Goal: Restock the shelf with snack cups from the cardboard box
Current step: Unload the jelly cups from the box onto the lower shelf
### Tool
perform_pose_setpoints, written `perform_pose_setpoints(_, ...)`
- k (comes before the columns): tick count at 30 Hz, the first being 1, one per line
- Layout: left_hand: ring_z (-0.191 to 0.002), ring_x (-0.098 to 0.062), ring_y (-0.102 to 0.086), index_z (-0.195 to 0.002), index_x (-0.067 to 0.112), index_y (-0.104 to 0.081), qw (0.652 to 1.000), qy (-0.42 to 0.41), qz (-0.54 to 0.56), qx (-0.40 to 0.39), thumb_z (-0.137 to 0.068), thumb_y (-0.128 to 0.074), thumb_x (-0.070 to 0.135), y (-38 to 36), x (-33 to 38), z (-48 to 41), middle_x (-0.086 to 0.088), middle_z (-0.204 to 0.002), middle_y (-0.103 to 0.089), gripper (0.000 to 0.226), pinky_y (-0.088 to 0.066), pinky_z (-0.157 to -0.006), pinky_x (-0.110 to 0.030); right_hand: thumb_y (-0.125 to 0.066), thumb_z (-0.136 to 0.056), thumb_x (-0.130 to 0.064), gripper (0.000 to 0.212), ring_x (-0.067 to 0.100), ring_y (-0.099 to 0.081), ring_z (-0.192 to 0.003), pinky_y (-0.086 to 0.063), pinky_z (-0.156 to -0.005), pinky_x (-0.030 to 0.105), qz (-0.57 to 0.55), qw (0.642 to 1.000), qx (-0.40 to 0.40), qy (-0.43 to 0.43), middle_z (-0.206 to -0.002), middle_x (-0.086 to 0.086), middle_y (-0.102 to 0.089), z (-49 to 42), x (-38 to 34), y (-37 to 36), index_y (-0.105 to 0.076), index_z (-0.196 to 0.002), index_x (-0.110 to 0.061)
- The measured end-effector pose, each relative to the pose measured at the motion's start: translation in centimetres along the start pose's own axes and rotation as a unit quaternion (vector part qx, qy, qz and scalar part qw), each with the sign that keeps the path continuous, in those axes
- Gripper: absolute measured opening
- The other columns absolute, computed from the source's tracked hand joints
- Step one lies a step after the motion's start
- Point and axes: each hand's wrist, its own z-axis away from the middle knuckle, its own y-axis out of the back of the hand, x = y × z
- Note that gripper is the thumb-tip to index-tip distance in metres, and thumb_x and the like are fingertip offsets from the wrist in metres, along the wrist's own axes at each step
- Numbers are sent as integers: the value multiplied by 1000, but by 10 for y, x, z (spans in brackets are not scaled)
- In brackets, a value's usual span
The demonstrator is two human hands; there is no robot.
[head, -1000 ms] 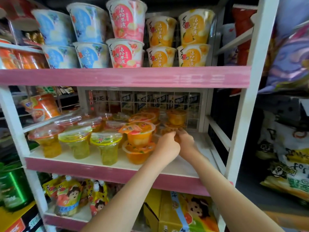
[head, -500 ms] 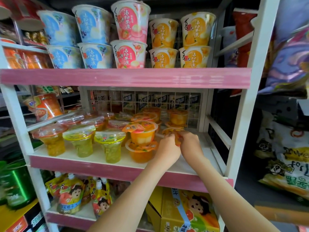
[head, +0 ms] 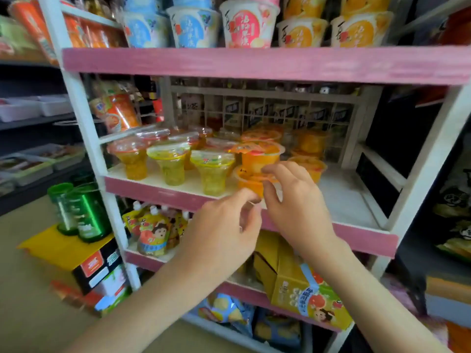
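Filling the view, the shelf [head: 341, 197] carries stacked snack cups [head: 257, 159] at its front. They look light, stiff and slippery: hold the sidewall, not the foil lid. Left hand [head: 224, 225] and right hand [head: 298, 200] hover close, each grip loose and empty.

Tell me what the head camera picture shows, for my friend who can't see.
A person's left hand and right hand hover empty before the middle shelf, near two stacked orange fruit cups. Yellow jelly cups stand further left; a yellow cardboard box sits below.
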Motion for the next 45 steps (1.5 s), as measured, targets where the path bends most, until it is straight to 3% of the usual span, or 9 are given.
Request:
perform_pose_setpoints(5,-52,-6,-52,-79,22,-59,987,111,-78,87,-84,-45,32,59,-102,88,11,-57,-54,18,-36,-48,-18,-57,-81,-7,22,31,-62,-92,-46,-77,32,-158,980,-80,93,-96,11,-66,34,-109,-90,-67,-100,-4)
perform_pose_setpoints(12,-65,-19,-59,-92,11,-63,927,301,-186,120,-88,-49,30,148,-215,245,-2,-74,-65,24,-46,-60,-30,-54,-75,-3,17,37,-59,-86,-49,-75,43,-290,898,-270,189,-87,19,-63,119,-281,-212,-64,-88,2)
perform_pose_setpoints(18,-73,-12,-59,-105,6,-60,863,434,-258,-26,-91,-55,21,178,-299,344,-6,-90,-66,20,-31,-50,-11,-49,-89,1,45,27,-43,-121,-37,-102,37,-273,822,-427,258,-131,14,-50,188,-386,-284,-46,-134,-2)
perform_pose_setpoints(22,-96,-12,-59,-121,23,-49,830,500,-206,-137,-87,-57,33,175,-318,402,4,-115,-57,36,-52,-77,-28,-53,-91,-8,66,25,-32,-133,-34,-108,35,-155,791,-537,247,-146,10,-33,232,-383,-313,-21,-148,-9)
perform_pose_setpoints(26,-119,-21,-49,-139,21,-37,806,496,-208,-246,-89,-52,41,173,-293,464,-1,-133,-48,56,-43,-99,-33,-49,-93,-6,77,24,-14,-143,-19,-115,32,-78,744,-622,233,-155,9,-15,275,-345,-309,1,-151,-11)
perform_pose_setpoints(29,-131,-20,-39,-145,22,-30,830,444,-198,-273,-88,-54,40,159,-305,459,-1,-144,-39,64,-34,-108,-33,-49,-96,-14,78,24,-3,-146,-11,-117,32,7,658,-705,264,-158,10,-5,310,-322,-311,7,-150,-8)
perform_pose_setpoints(35,-130,-28,-41,-143,10,-34,665,554,-60,-497,-99,-41,21,76,-317,460,-11,-145,-39,46,-34,-107,-38,-36,-101,-19,48,27,-28,-139,-29,-111,42,55,535,-800,266,-153,10,-26,360,-336,-339,-26,-147,-10)
perform_pose_setpoints(39,-129,-29,-40,-138,6,-41,634,600,-17,-487,-101,-33,19,64,-318,463,-13,-145,-39,40,-32,-104,-34,-36,-102,-20,40,29,-40,-131,-31,-106,39,88,454,-846,267,-144,15,-41,370,-333,-340,-41,-139,-7)
perform_pose_setpoints(45,-118,-29,-52,-129,6,-51,660,566,-26,-493,-102,-32,22,45,-317,458,-15,-132,-53,37,-41,-94,-34,-32,-102,-13,38,29,-41,-131,-33,-104,38,81,467,-860,188,-143,17,-42,362,-329,-344,-42,-137,0)
